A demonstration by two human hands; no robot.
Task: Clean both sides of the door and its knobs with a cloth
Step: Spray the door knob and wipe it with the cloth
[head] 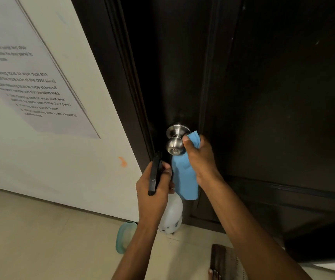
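Wiping at the knob [175, 145] is the step in hand: your right hand [200, 158] is clenched on the blue cloth [184, 176], with its upper fold pressed against the right flank of the knob, by the round plate behind the ball, and its loose tail hanging straight down below the knob. Your left hand [154, 190], just below and left of the knob, grips a dark flat object, seemingly a phone [155, 173], held on edge; a white spray bottle [172, 213] shows beneath that hand, though whether the hand holds it cannot be told. The knob sits on the near face of the dark door [263, 98], close to the latch edge and frame [122, 77]. Its axis runs out of the door face toward you, keyhole end pointing at you and slightly down; the cloth's long axis is vertical. By my judgement the task is at an early-to-middle stage: this knob is under treatment, nothing shows the panel to be clean or not, and the far side and its knob are hidden, so count them outstanding. A printed notice [41, 87] hangs on the wall left of the knob.
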